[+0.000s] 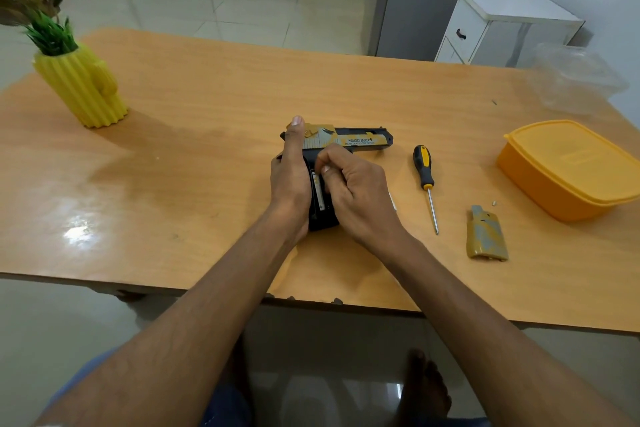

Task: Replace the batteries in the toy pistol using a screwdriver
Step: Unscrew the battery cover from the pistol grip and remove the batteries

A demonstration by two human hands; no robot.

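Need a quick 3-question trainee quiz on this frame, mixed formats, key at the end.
1. True or false: the screwdriver is held in the right hand.
2. Multiple choice: the battery cover lies A) on the toy pistol B) on the table, right of the screwdriver C) inside the orange container.
3. Fill in: the left hand grips the pistol's ____, thumb up along the rear of the slide.

Key: 1 false, it lies on the table; 2 B; 3 grip.
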